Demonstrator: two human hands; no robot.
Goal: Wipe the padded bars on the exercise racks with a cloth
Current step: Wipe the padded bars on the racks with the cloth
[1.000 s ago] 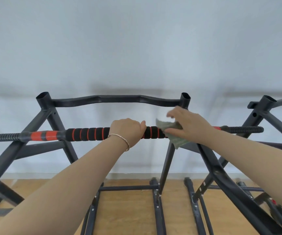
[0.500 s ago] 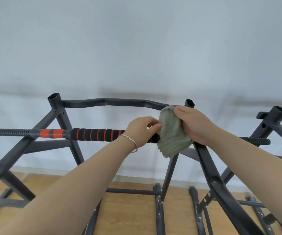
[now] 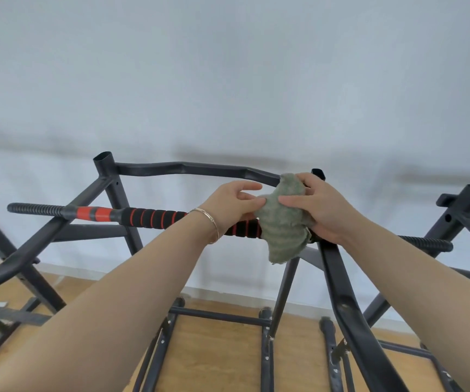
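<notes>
I am holding the green cloth (image 3: 283, 224) bunched between both hands, in front of the right part of the black-and-red padded bar (image 3: 154, 217), which is lying across the dark metal rack (image 3: 194, 167). My left hand (image 3: 235, 205) is pinching the cloth's left edge with its fingertips. My right hand (image 3: 325, 212) is gripping its right side, with the thumb lying across the front.

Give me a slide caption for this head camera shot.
Left hand and right hand hold a green cloth at the padded bar of a black rack.
</notes>
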